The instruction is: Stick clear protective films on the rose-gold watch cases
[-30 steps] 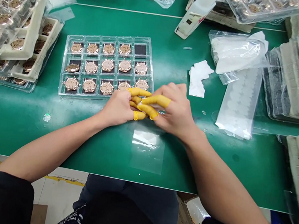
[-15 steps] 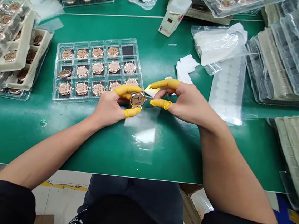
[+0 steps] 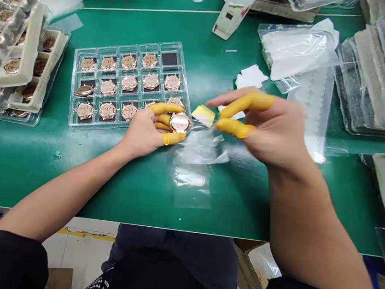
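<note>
My left hand (image 3: 149,128), with yellow finger cots on its fingertips, grips a rose-gold watch case (image 3: 180,123) by its edge. The case's face is shiny and plain. Just right of it, my right hand (image 3: 267,125), blurred by motion, has its yellow-cotted thumb and forefinger pinched together. What they hold is too smeared to make out. Under those fingertips is a crumpled clear film (image 3: 202,148), and a flat clear film (image 3: 193,186) lies nearer the edge. Behind my left hand, a clear compartment tray (image 3: 77,87) holds several similar cases, engraved backs up; its far-right compartment has no case.
Stacked trays of watch cases (image 3: 20,69) stand at the left. A yellow pad (image 3: 204,114) and white paper pieces (image 3: 251,77) lie behind my right hand. Further back are a white bottle (image 3: 235,10) and a bag of white wipes (image 3: 299,47). Stacked trays (image 3: 376,82) fill the right side.
The case in my left hand has turned from its engraved back to its plain shiny face. My right hand has moved right, away from it, and crumpled film now shows beneath its fingertips.
</note>
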